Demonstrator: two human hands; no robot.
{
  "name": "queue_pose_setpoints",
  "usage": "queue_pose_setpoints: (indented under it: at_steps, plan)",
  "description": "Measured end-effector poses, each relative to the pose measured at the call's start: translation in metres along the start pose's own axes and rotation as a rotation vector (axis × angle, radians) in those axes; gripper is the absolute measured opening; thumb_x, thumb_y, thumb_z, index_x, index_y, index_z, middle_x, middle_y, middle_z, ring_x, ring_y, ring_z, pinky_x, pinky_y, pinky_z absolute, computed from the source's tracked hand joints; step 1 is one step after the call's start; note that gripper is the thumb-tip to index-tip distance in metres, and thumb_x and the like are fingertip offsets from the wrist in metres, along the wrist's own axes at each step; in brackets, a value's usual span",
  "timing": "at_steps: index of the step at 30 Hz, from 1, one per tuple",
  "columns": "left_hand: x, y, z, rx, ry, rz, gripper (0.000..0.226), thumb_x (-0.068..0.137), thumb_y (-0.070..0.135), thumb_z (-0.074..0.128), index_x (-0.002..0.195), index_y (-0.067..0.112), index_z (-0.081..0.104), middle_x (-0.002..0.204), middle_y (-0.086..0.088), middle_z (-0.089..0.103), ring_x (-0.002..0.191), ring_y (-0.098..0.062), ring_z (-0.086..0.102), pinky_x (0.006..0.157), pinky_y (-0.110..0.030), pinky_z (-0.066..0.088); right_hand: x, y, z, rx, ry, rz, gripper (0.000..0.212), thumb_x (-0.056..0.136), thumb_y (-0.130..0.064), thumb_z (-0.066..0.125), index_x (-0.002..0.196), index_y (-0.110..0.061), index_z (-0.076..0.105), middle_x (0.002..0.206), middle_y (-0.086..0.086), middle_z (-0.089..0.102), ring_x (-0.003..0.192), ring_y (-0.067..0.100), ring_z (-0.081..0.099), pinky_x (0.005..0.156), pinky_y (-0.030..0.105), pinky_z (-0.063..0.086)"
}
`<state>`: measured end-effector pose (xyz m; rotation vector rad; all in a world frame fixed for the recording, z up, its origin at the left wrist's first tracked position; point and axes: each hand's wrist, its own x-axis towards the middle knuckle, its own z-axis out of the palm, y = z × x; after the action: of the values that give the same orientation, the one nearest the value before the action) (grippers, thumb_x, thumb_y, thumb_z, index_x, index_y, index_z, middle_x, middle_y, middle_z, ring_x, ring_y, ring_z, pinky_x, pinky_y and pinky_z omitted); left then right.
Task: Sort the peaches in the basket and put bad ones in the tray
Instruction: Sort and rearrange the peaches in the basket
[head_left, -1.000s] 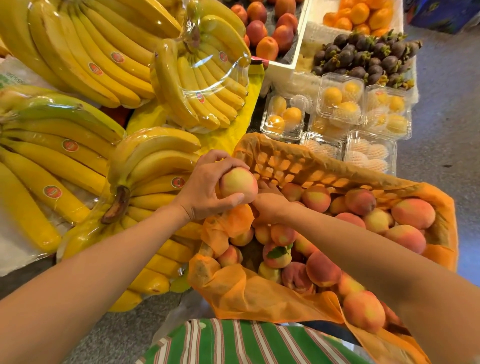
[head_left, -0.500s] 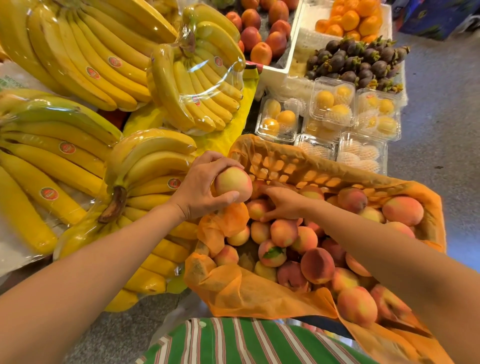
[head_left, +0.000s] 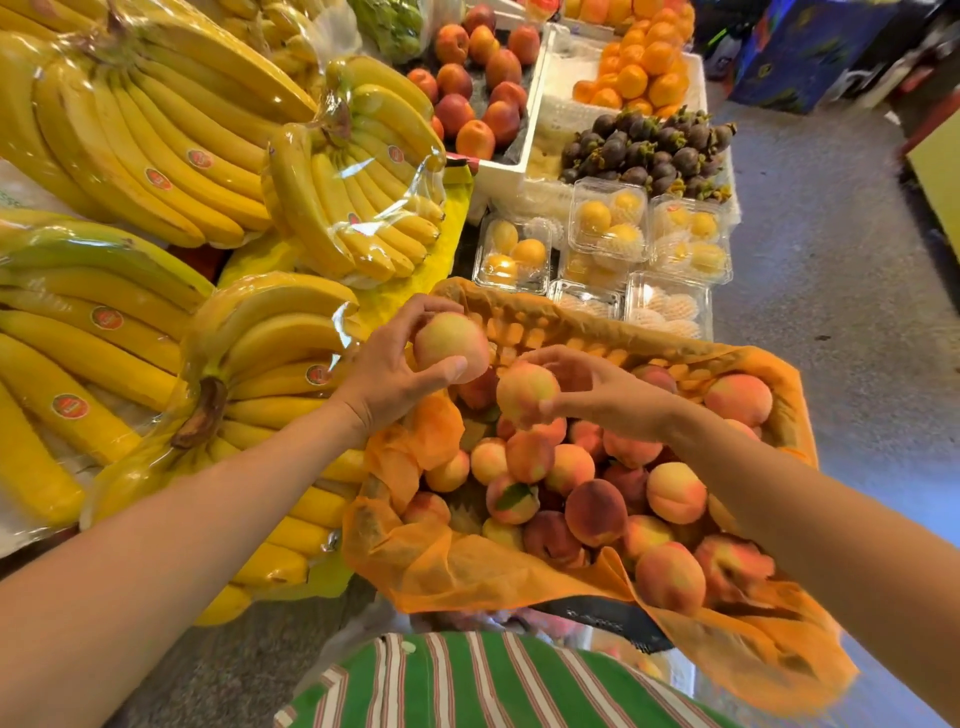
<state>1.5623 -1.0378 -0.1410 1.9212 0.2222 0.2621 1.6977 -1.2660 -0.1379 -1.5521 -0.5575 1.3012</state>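
A basket (head_left: 789, 410) lined with orange mesh holds several pink-yellow peaches (head_left: 595, 512). My left hand (head_left: 387, 376) grips one pale peach (head_left: 451, 345) above the basket's left rim. My right hand (head_left: 602, 392) holds a second peach (head_left: 524, 389) just above the pile, close beside the first. The two held peaches are a little apart. No tray for bad peaches can be told apart in view.
Wrapped banana bunches (head_left: 270, 358) lie left of the basket. Clear boxes of yellow fruit (head_left: 608, 223) stand behind it. Further back are nectarines (head_left: 483, 104), mangosteens (head_left: 649, 148) and oranges (head_left: 644, 73) in white trays. Grey floor lies to the right.
My right hand has lifted out of the pile with a peach and raised it beside the one in my left hand. The left hand has barely moved.
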Motion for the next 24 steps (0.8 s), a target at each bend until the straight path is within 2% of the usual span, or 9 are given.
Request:
queue_pose_setpoints:
  at_steps: [2,4,8,10,12,16,19,21,24]
  plan:
    - [0.001,0.014,0.010,-0.254,-0.027,-0.098,0.067,0.062,0.048,0.068,0.121,0.022,0.049,0.116,0.005,0.054,0.097,-0.010,0.061,0.074,-0.027,0.056,-0.013,0.005,-0.003,0.301,-0.064,0.021,0.072,0.071,-0.022,0.077,0.133,-0.006,0.046,0.106,0.010,0.068,0.096,0.023,0.069,0.086,0.034,0.055]
    - [0.002,0.024,0.021,-0.536,-0.102,-0.222,0.065,0.059,0.039,0.072,0.118,0.024,0.049,0.117,-0.005,0.053,0.095,-0.021,0.065,0.073,-0.036,0.059,-0.023,0.008,-0.005,0.508,-0.044,0.038,0.080,0.057,-0.034,0.086,0.119,0.002,0.051,0.089,0.014,0.070,0.083,0.023,0.070,0.076,0.032,0.057]
    - [0.003,0.039,0.039,-0.846,-0.227,-0.336,0.068,0.058,0.020,0.072,0.123,0.022,0.052,0.120,-0.014,0.054,0.090,-0.026,0.067,0.070,-0.036,0.058,-0.045,0.006,-0.005,0.715,0.018,0.024,0.099,0.058,-0.039,0.085,0.136,0.006,0.044,0.116,0.023,0.059,0.083,0.025,0.069,0.072,0.032,0.059]
    - [0.000,0.042,0.044,-0.947,-0.274,-0.370,0.062,0.062,0.020,0.072,0.122,0.022,0.056,0.121,-0.014,0.055,0.093,-0.027,0.066,0.071,-0.036,0.058,-0.055,0.005,-0.003,0.733,0.026,-0.032,0.096,0.059,-0.037,0.087,0.135,0.004,0.044,0.108,0.017,0.063,0.082,0.022,0.068,0.074,0.032,0.058]
    - [-0.003,0.043,0.049,-0.982,-0.316,-0.408,0.056,0.067,0.026,0.078,0.120,0.023,0.060,0.121,-0.013,0.057,0.094,-0.028,0.067,0.070,-0.037,0.058,-0.065,0.003,0.000,0.635,0.005,-0.112,0.085,0.064,-0.038,0.086,0.131,-0.002,0.049,0.098,0.008,0.067,0.084,0.016,0.067,0.080,0.030,0.056]
    - [-0.009,0.044,0.058,-0.857,-0.331,-0.485,0.041,0.083,0.031,0.068,0.123,0.029,0.059,0.124,-0.013,0.058,0.090,-0.029,0.070,0.067,-0.034,0.060,-0.084,0.006,0.004,0.372,0.094,-0.151,0.074,0.069,-0.028,0.084,0.135,-0.016,0.052,0.121,0.009,0.065,0.114,0.024,0.062,0.093,0.032,0.052]
    - [-0.010,0.043,0.063,-0.815,-0.341,-0.523,0.058,0.073,0.028,0.073,0.128,0.022,0.053,0.126,-0.015,0.059,0.103,-0.031,0.066,0.082,-0.038,0.056,-0.097,0.012,0.005,0.343,0.173,-0.141,0.063,0.073,-0.009,0.079,0.131,-0.020,0.058,0.127,0.011,0.062,0.119,0.032,0.059,0.098,0.040,0.052]
    - [-0.011,0.043,0.066,-0.792,-0.340,-0.540,0.066,0.063,0.029,0.077,0.124,0.016,0.055,0.121,-0.015,0.062,0.106,-0.028,0.062,0.090,-0.038,0.052,-0.105,0.016,0.006,0.403,0.175,-0.142,0.067,0.067,-0.013,0.082,0.129,-0.021,0.059,0.126,0.012,0.062,0.112,0.030,0.062,0.089,0.036,0.055]
    - [-0.010,0.043,0.068,-0.809,-0.353,-0.519,0.058,0.064,0.019,0.076,0.119,0.019,0.058,0.111,-0.007,0.064,0.100,-0.020,0.063,0.085,-0.033,0.054,-0.115,0.018,0.010,0.459,0.179,-0.138,0.072,0.068,-0.024,0.079,0.132,-0.005,0.051,0.119,0.020,0.057,0.104,0.028,0.061,0.076,0.029,0.055]
